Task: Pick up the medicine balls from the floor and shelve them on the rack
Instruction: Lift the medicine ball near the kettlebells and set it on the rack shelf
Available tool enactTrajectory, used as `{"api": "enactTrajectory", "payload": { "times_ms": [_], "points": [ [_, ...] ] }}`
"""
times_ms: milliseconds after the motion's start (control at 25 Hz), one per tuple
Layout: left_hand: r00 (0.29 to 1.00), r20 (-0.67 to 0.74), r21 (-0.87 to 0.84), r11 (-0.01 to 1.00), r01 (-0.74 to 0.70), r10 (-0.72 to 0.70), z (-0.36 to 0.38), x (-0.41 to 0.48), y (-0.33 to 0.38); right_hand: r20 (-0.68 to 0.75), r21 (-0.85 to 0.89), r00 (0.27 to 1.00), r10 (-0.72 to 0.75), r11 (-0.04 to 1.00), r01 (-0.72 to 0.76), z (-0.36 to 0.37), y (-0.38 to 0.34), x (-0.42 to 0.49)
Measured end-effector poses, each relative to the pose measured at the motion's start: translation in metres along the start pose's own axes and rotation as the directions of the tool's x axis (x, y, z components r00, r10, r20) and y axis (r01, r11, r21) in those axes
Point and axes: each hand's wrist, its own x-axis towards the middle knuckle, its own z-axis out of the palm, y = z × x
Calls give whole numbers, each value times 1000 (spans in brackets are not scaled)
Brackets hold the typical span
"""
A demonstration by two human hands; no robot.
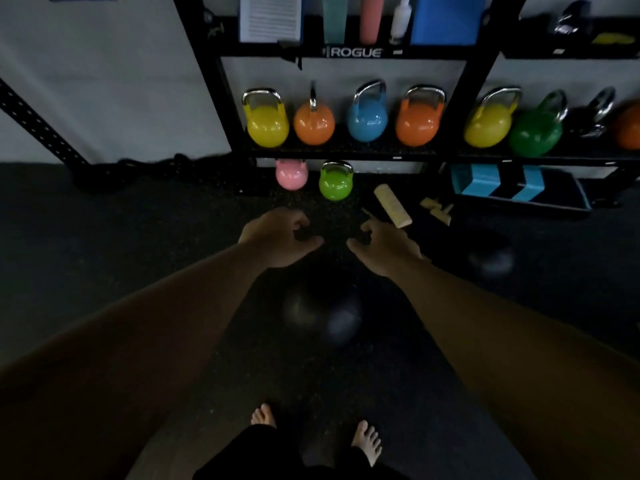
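While reaching: left hand and right hand were open, empty, above centre-frame medicine ball.
Advice: cup both sides low before lifting.

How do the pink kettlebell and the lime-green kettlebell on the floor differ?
The small pink kettlebell sits farther back, its handle hidden under the black rack shelf; the lime-green kettlebell looks larger, stands nearer, and shows its silver handle. Both rest upright on the dark floor.
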Motion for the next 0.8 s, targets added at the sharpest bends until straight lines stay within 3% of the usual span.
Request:
{"api": "enactTrajectory", "payload": {
  "times_ms": [400, 640, 800],
  "points": [
    [979, 181, -55, 993, 103, -92, 59, 117, -89, 94, -105, 994, 53, 994, -43, 81, 15, 109],
    [926, 331, -56, 975, 214, -184, 177, 181, -156, 208, -126, 976, 68, 991, -42, 176, 72, 187],
    [900, 337, -59, 947, 315, -278, 273, 222, -204, 263, -141, 959, 108, 987, -73, 261, 126, 244]
  ]
}}
